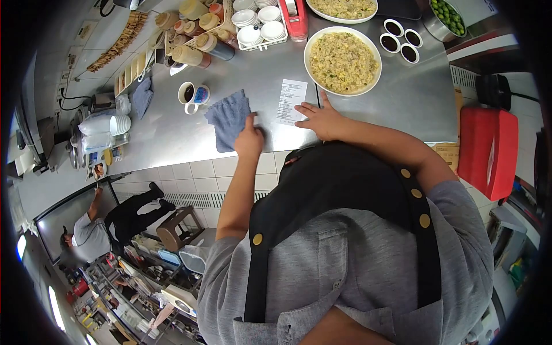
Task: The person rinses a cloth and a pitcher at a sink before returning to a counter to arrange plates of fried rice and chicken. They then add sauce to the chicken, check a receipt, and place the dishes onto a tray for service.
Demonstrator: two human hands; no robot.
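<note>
My left hand (249, 140) is closed at the right edge of a folded blue-grey cloth (227, 119) lying on the steel counter (164, 135). Its curled fingers are partly hidden. My right hand (323, 118) lies open with fingers spread, fingertips over the right edge of a printed paper receipt (291, 99). Just beyond that hand stands a white oval plate of fried rice (345, 62), close to one fingertip. A white mug (193, 95) with dark liquid stands left of the cloth.
Four small cups of dark sauce (409, 53) sit right of the plate. Behind are a second rice plate (343, 8), a basket of white dishes (260, 26), sauce bottles (192, 56) and a metal pot of green produce (445, 20). Another person (95, 236) works at left.
</note>
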